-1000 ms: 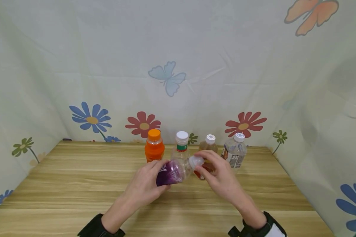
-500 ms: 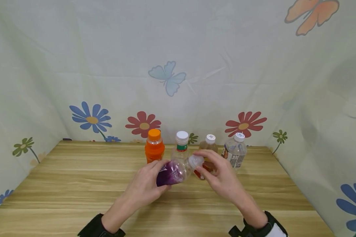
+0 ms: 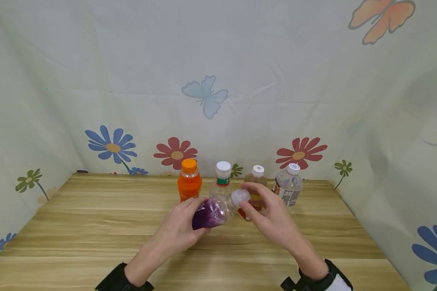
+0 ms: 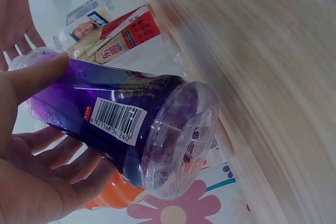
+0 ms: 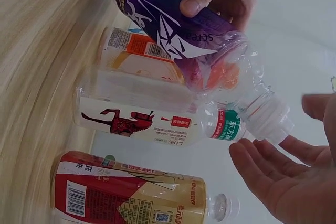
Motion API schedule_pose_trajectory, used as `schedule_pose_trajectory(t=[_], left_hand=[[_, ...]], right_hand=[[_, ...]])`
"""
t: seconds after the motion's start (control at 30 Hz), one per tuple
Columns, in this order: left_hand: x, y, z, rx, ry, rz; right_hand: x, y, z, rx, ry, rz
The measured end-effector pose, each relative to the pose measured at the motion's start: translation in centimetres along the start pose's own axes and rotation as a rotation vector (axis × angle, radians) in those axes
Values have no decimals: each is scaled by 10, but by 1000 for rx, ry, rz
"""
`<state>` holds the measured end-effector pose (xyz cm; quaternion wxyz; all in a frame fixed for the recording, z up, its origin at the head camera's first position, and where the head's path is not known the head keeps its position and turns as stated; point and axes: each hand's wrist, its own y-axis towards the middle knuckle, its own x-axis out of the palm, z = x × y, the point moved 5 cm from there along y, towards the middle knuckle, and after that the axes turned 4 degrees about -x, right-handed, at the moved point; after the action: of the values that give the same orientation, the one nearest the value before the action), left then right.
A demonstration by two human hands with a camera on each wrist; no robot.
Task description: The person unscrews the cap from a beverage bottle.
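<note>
My left hand (image 3: 180,224) grips a clear plastic drink bottle with a purple label (image 3: 209,212), thumb on one side and fingers curled round the other. The bottle tilts over, its whitish cap (image 3: 240,197) pointing right and its ridged base showing in the left wrist view. Around the cap my right hand (image 3: 273,216) is spread, thumb on the near side, forefinger over the far side. In the right wrist view a small gap shows between the thumb (image 5: 317,107) and the cap (image 5: 273,121), and the fingers extend close beneath it.
Behind the hands, upright bottles stand in a row on the wooden table (image 3: 113,226): an orange one (image 3: 189,184), a white-capped one with a green neck band (image 3: 223,171), a red-and-tan-labelled one (image 5: 131,190) and a clear one (image 3: 289,188). A flowered cloth (image 3: 131,81) hangs behind.
My right thumb and forefinger have loosened and spread slightly around the cap. The left hand and the purple-labelled bottle have barely moved, and the standing bottles keep their places.
</note>
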<state>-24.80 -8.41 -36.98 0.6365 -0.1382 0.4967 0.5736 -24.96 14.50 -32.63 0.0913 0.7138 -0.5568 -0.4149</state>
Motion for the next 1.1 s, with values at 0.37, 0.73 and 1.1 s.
schedule_pose_trajectory(t=[0.37, 0.73, 1.1], left_hand=[[0, 0, 1, -1, 5, 0], [0, 0, 0, 11, 5, 7], [0, 0, 1, 9, 6, 1]], right_hand=[[-12, -2, -2, -74, -92, 271], [-10, -2, 1, 21, -69, 230], [-1, -2, 5, 98, -61, 145]])
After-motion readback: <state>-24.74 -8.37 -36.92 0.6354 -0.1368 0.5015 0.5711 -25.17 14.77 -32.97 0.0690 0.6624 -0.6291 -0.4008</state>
